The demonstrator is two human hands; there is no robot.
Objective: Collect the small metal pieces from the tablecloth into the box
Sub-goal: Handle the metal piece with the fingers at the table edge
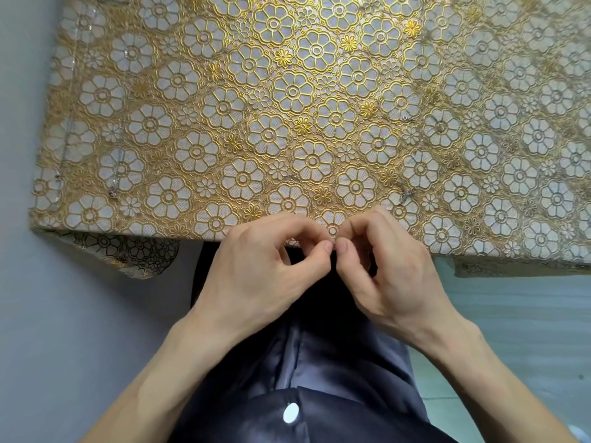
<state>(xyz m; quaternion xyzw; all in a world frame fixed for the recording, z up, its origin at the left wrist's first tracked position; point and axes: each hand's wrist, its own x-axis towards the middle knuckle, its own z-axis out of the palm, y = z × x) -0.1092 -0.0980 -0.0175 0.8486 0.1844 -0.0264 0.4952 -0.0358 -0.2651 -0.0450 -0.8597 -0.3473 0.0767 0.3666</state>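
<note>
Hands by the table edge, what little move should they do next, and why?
Probably the right hand should reach forward to the metal piece lying just beyond it on the tablecloth. It is nearest; the left hand is farther. No box shows.

L hand and R hand: forearms converge from lower corners, backs up, fingers curled, thumb tips touching at centre w/ index tips close above. Pinched content too small to tell.
</note>
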